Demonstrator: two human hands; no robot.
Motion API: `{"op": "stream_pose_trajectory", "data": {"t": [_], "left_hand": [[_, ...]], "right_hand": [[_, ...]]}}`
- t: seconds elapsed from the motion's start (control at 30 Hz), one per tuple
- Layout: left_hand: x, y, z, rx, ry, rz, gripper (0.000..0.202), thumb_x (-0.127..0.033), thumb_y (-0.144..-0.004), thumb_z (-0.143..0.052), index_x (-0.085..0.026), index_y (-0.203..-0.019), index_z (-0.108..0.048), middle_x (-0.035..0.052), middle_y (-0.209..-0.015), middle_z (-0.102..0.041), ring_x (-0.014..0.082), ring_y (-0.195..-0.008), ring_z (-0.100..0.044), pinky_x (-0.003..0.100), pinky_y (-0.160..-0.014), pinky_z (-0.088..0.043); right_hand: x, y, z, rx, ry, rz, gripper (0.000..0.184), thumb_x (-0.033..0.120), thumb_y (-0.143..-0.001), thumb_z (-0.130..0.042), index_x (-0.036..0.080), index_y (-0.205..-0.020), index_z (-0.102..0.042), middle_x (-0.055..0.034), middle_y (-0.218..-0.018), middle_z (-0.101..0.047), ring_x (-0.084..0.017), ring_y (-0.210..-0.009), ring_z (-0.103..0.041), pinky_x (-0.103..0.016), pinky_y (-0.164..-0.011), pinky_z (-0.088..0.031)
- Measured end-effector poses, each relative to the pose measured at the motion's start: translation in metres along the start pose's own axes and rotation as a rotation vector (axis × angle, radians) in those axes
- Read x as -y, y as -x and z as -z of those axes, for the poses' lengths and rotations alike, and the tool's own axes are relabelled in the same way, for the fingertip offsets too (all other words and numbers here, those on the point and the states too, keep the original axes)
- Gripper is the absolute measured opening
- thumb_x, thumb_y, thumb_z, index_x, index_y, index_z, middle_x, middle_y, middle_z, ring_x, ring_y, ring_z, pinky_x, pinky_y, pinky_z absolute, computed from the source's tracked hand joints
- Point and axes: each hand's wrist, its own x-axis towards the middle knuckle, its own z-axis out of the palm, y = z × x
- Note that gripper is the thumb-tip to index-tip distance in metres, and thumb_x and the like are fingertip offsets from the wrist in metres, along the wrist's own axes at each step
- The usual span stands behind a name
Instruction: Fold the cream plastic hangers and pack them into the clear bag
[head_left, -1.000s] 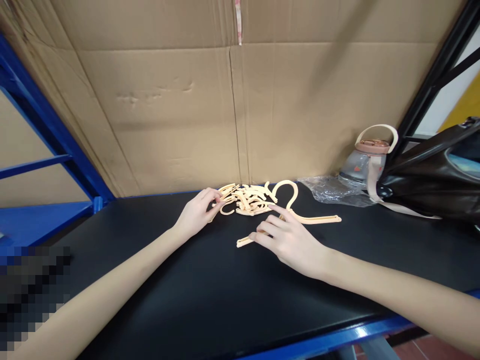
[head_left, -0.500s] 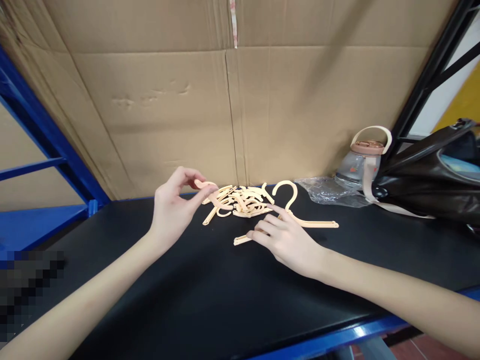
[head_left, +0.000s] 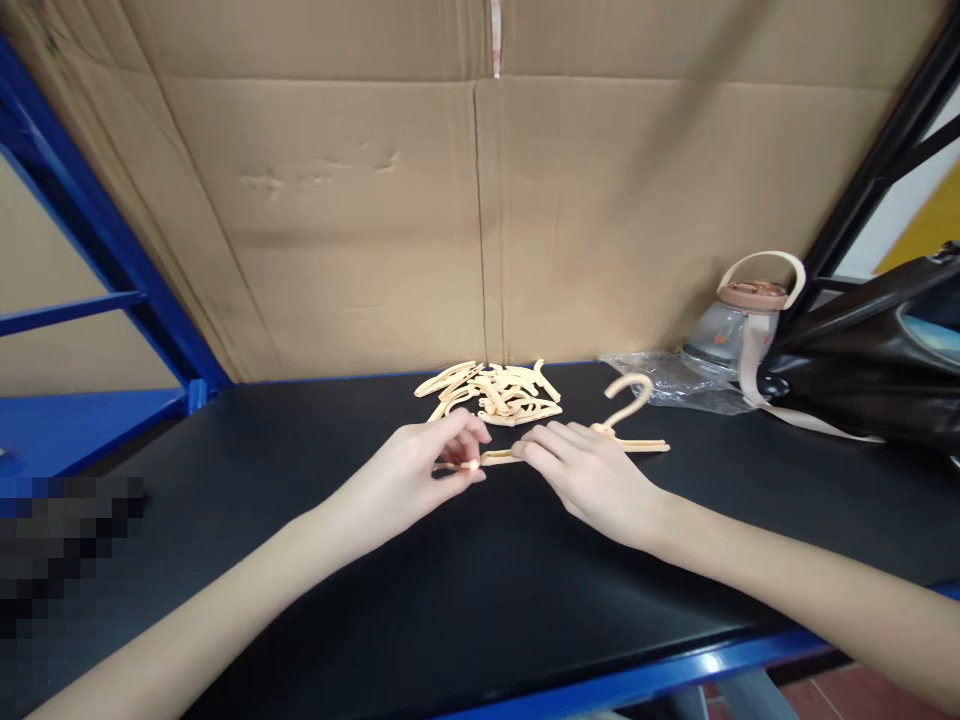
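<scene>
My right hand (head_left: 589,475) is closed around the middle of a cream plastic clothes hanger (head_left: 646,446). The hanger's hook tilts up beyond my fingers, and its left arm end pokes out toward my other hand. Pinched between thumb and fingers of my left hand (head_left: 420,470) is a small cream hanger piece (head_left: 471,465), its tip close to that arm end; whether they touch I cannot tell. Most of the piece is hidden by the fingers. Just behind both hands lies a pile of loose cream hanger parts (head_left: 517,390).
A clear bottle with a brown lid and strap (head_left: 731,325) stands at the back right beside crumpled clear plastic (head_left: 660,382). A dark bag (head_left: 862,360) is at the far right. Cardboard (head_left: 337,220) walls the back of the black tabletop (head_left: 420,620); a blue frame (head_left: 97,200) rises at left.
My left hand has come down and right, from beside the pile to the hanger's left end, carrying its piece. My right hand has closed more on the hanger, whose hook now leans lower.
</scene>
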Motion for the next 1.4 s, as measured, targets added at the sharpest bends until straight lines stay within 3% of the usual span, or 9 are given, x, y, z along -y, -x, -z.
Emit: {"op": "stream_pose_trajectory", "data": {"t": [0.2, 0.4, 0.57, 0.73, 1.07, 1.27, 1.4], "left_hand": [[0.006, -0.001, 0.001, 0.098, 0.057, 0.121, 0.008, -0.028, -0.083, -0.058, -0.022, -0.088, -0.062, -0.0032, -0.072, -0.067, 0.0137, -0.067, -0.063, 0.024, -0.064, -0.05], [0.01, -0.001, 0.001, 0.162, -0.066, 0.08, 0.018, -0.03, -0.09, -0.05, -0.026, -0.097, -0.065, -0.004, -0.076, -0.068, 0.0115, -0.061, -0.063, 0.021, -0.061, -0.047], [0.009, 0.001, -0.001, 0.163, -0.135, 0.051, 0.026, -0.032, -0.092, -0.048, -0.031, -0.109, -0.068, -0.0043, -0.082, -0.072, 0.0125, -0.066, -0.066, 0.021, -0.066, -0.048], [0.016, 0.002, -0.004, 0.131, -0.179, 0.04, 0.031, -0.031, -0.092, -0.048, -0.032, -0.119, -0.064, -0.0036, -0.08, -0.074, 0.0144, -0.073, -0.068, 0.023, -0.071, -0.048], [0.006, 0.0, 0.003, 0.313, -0.142, -0.059, 0.032, -0.026, -0.094, -0.046, -0.037, -0.119, -0.063, -0.0022, -0.077, -0.071, 0.013, -0.072, -0.065, 0.02, -0.068, -0.047], [0.01, 0.0, 0.003, 0.376, 0.072, 0.099, 0.042, -0.028, -0.09, -0.053, -0.027, -0.132, -0.053, -0.0008, -0.081, -0.074, 0.0132, -0.07, -0.066, 0.024, -0.074, -0.05], [0.012, -0.002, 0.005, 0.502, 0.23, 0.176, 0.032, -0.031, -0.089, -0.056, -0.019, -0.118, -0.065, 0.0046, -0.095, -0.074, 0.013, -0.07, -0.067, 0.024, -0.072, -0.052]], "right_hand": [[0.002, 0.0, -0.001, 0.042, -0.163, -0.089, 0.018, 0.002, -0.089, -0.041, 0.016, -0.095, -0.051, -0.0034, -0.083, -0.06, -0.016, -0.073, -0.057, -0.026, -0.063, -0.041], [0.002, 0.0, -0.003, 0.118, -0.401, -0.238, 0.018, 0.002, -0.089, -0.04, 0.019, -0.092, -0.047, -0.0008, -0.084, -0.062, -0.014, -0.075, -0.059, -0.025, -0.063, -0.043], [0.003, -0.001, -0.001, 0.161, -0.468, -0.341, 0.007, 0.015, -0.089, -0.051, 0.021, -0.091, -0.047, 0.0001, -0.084, -0.062, -0.016, -0.075, -0.06, -0.027, -0.064, -0.044], [0.004, -0.002, 0.001, 0.185, -0.505, -0.327, 0.007, 0.016, -0.093, -0.047, 0.021, -0.088, -0.047, 0.0001, -0.083, -0.061, -0.015, -0.073, -0.058, -0.026, -0.064, -0.043], [0.004, -0.003, 0.002, 0.145, -0.509, -0.249, 0.014, 0.015, -0.095, -0.047, 0.02, -0.082, -0.051, 0.0024, -0.078, -0.061, -0.013, -0.074, -0.053, -0.029, -0.078, -0.038], [0.001, -0.003, 0.001, 0.112, -0.543, -0.159, 0.015, 0.017, -0.095, -0.049, 0.019, -0.081, -0.055, 0.0031, -0.076, -0.061, -0.012, -0.074, -0.052, -0.028, -0.08, -0.034], [0.001, -0.001, 0.001, 0.101, -0.516, -0.074, 0.017, 0.019, -0.097, -0.046, 0.018, -0.084, -0.058, 0.001, -0.079, -0.063, -0.012, -0.074, -0.053, -0.029, -0.082, -0.033]]}}
